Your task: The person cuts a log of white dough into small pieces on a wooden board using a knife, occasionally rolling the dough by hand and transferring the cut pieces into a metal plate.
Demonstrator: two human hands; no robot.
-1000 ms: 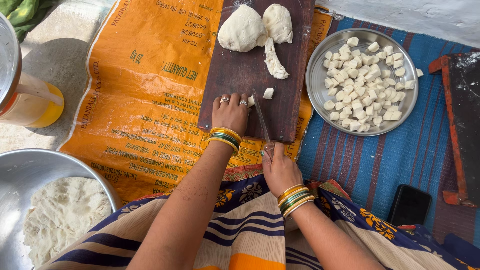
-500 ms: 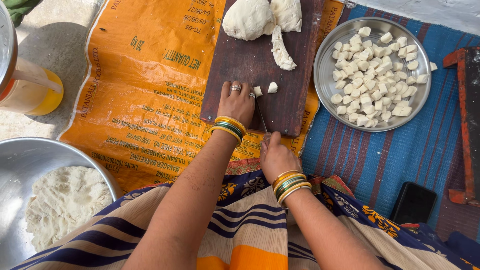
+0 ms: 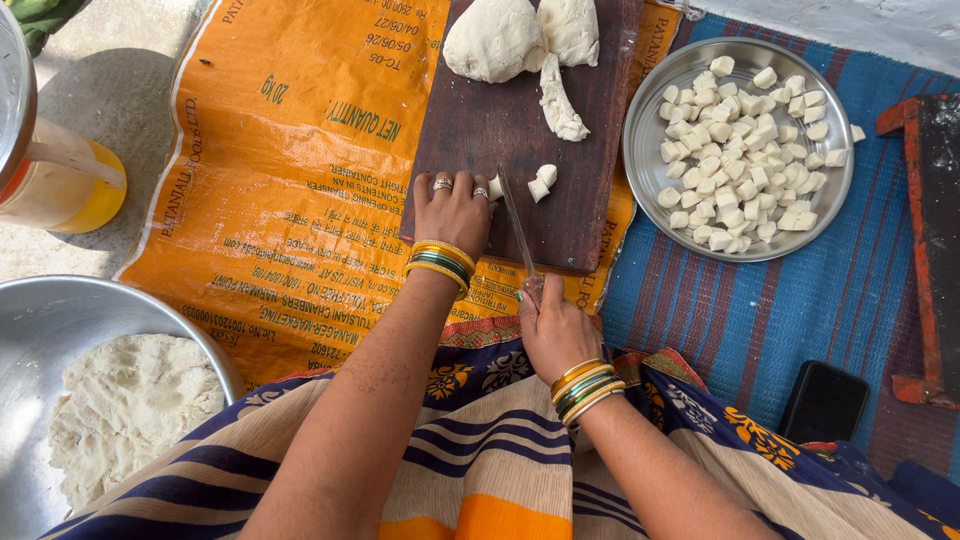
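A dark wooden board (image 3: 480,120) lies on an orange sack (image 3: 300,170). My left hand (image 3: 452,210) rests on the board's near edge, fingers curled over a strip of white dough (image 3: 495,187). My right hand (image 3: 552,328) grips a knife (image 3: 518,225) by its handle, the blade lying on the board just right of the left hand's fingertips. Two small cut dough pieces (image 3: 542,182) sit right of the blade. Big dough lumps (image 3: 495,40) and a torn strip (image 3: 560,100) lie at the board's far end.
A steel plate (image 3: 640,150) with several cut dough cubes sits right of the board on a blue striped mat (image 3: 800,310). A steel bowl (image 3: 60,310) holding flour is at lower left, a yellow container (image 3: 70,195) at left, a black phone (image 3: 825,402) at lower right.
The knife has cut another piece off the strip; two pieces now lie right of the blade instead of one. My left hand has slid slightly back toward me.
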